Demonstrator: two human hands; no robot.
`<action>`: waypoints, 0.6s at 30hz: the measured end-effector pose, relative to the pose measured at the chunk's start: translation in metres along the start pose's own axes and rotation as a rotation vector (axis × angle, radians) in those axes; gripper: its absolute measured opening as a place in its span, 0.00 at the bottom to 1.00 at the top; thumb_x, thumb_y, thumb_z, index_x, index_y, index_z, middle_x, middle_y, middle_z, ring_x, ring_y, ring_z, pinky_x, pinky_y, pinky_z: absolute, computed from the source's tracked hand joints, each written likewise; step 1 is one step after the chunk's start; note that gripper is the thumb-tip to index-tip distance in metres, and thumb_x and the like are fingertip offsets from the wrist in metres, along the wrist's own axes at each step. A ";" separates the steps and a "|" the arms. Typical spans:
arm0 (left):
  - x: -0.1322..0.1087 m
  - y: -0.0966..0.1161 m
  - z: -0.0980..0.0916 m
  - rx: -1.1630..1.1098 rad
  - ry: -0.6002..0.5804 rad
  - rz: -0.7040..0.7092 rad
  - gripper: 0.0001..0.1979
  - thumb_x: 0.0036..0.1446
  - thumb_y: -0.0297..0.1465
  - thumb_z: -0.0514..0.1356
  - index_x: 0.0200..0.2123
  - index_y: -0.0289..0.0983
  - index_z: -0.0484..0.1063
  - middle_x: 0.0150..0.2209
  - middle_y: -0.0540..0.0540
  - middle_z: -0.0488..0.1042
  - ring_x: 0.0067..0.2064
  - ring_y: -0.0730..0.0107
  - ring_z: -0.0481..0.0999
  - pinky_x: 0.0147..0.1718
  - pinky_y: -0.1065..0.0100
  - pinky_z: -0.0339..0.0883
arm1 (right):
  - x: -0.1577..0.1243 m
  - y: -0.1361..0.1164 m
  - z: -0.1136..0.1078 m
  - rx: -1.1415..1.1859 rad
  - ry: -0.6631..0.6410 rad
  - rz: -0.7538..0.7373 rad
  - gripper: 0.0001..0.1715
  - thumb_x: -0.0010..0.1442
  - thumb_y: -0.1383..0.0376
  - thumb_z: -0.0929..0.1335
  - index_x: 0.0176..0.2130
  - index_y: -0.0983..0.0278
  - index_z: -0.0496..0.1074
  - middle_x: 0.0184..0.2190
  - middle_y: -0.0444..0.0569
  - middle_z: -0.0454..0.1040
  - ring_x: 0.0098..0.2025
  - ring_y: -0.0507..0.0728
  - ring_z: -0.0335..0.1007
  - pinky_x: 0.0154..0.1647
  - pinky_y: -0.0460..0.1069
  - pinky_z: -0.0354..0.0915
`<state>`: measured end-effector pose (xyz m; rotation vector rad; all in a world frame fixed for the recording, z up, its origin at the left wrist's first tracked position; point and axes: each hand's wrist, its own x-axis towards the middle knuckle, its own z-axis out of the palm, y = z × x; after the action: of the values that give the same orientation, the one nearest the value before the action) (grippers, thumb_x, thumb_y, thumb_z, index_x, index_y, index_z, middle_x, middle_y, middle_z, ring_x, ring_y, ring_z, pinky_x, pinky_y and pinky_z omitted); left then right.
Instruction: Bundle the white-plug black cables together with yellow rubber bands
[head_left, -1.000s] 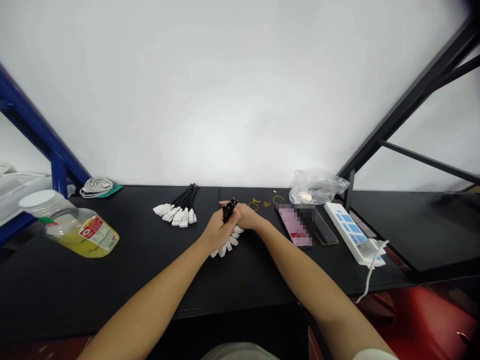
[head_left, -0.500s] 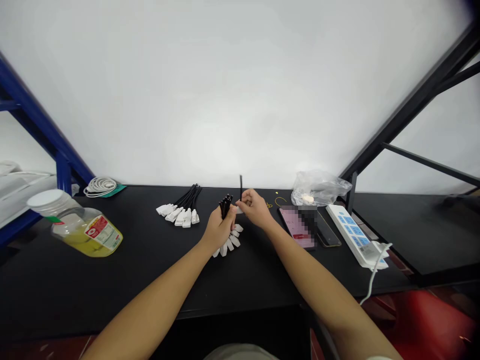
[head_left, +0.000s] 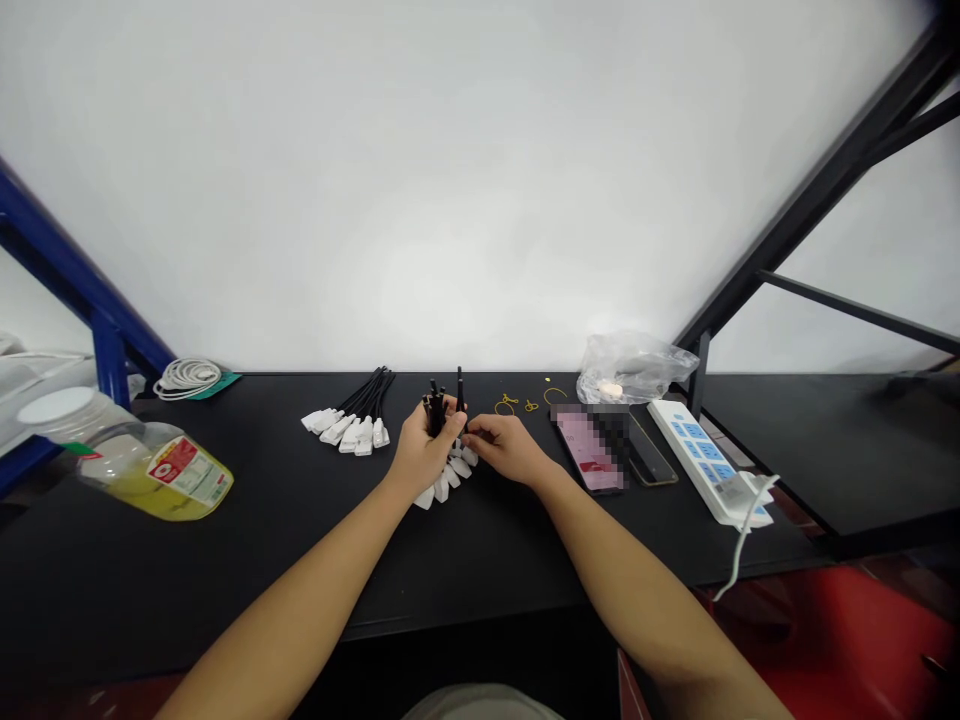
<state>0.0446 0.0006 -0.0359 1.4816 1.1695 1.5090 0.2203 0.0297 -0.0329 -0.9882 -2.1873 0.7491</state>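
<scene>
My left hand [head_left: 421,452] is closed round a bundle of black cables with white plugs [head_left: 444,478]; the black ends stick up above my fingers and the white plugs fan out on the black table [head_left: 262,530]. My right hand [head_left: 504,447] touches the bundle from the right, its fingers pinched on one of the cables near the white plugs. A second bundle of black cables with white plugs [head_left: 351,425] lies flat to the left. Yellow rubber bands [head_left: 525,404] lie just behind my right hand.
A phone [head_left: 592,450] lies right of my hands, beside a white power strip [head_left: 705,458] and a crumpled clear bag [head_left: 630,368]. A plastic jar of yellow stuff [head_left: 142,465] lies at the left. A coiled white cable [head_left: 187,377] sits at the back left.
My right hand lifted one cable up beside the bundle, then came down and now pinches at the bundle's lower part. My left hand kept its grip throughout.
</scene>
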 end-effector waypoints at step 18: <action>-0.010 -0.006 0.020 -0.142 0.083 -0.036 0.23 0.62 0.49 0.58 0.23 0.38 0.64 0.21 0.52 0.67 0.25 0.72 0.69 0.31 0.68 0.67 | -0.003 0.007 0.038 -0.223 -0.223 0.029 0.72 0.38 0.45 0.79 0.70 0.57 0.47 0.68 0.60 0.57 0.71 0.74 0.45 0.68 0.72 0.40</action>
<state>0.0648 -0.0043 -0.0466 1.3080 1.1062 1.6083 0.1970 0.0221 -0.0632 -1.0921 -2.4970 0.6654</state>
